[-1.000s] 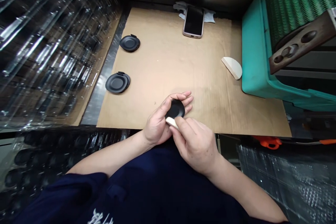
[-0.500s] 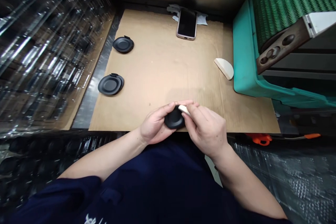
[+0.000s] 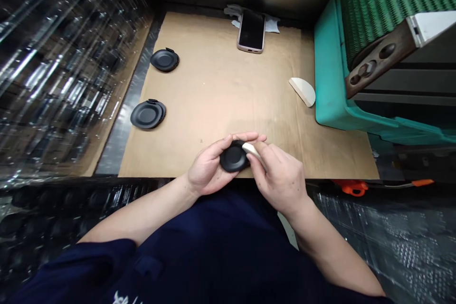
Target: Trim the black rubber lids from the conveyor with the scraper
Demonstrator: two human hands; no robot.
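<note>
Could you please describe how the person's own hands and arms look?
The left hand and right hand are ungloved. The forearms are bare; the left sleeve is short and navy, like the top, which bears a white marking, partly out of frame.

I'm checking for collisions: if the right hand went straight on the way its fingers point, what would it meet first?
Most likely the black disc in the left hand: the white piece in the right hand seems to touch the disc's rim, though depth is unclear.
</note>
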